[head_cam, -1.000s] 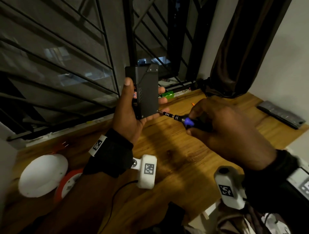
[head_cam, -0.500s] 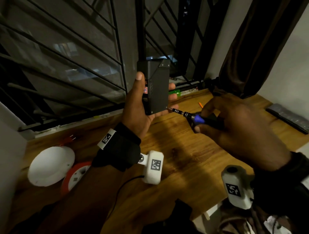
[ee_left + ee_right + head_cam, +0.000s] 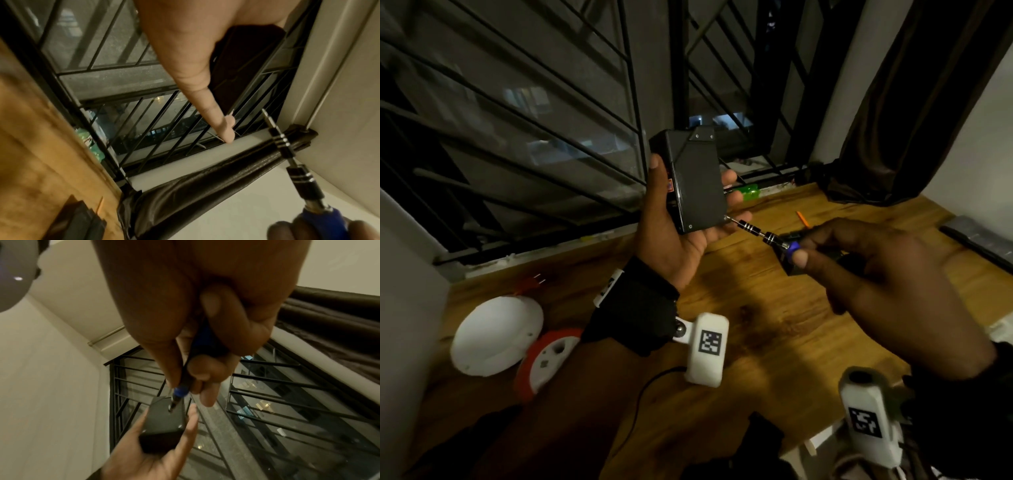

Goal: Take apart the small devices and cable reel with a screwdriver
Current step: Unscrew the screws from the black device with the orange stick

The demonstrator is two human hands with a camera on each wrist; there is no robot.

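A black box-shaped device (image 3: 697,181) (image 3: 164,421) (image 3: 244,65) stands upright in my left hand (image 3: 681,219) (image 3: 156,456), thumb on its left edge and fingers behind its right edge. My right hand (image 3: 887,284) (image 3: 195,321) grips a screwdriver (image 3: 767,236) (image 3: 296,164) (image 3: 180,392) with a blue collar and banded metal shaft. Its tip sits at a screw in the device's lower right corner. The cable reel lies apart at the left of the table, as a white domed half (image 3: 496,335) and a red-rimmed half (image 3: 544,359).
The wooden table (image 3: 756,325) runs along a barred window (image 3: 551,120). A dark curtain (image 3: 914,102) hangs at the right. A green object (image 3: 748,192) lies on the sill, a small orange stick (image 3: 803,219) behind my right hand, and a grey flat object (image 3: 979,240) at the right edge.
The device and both hands have stayed together, with the screwdriver tip kept at the same lower right corner. The view has shifted a little.
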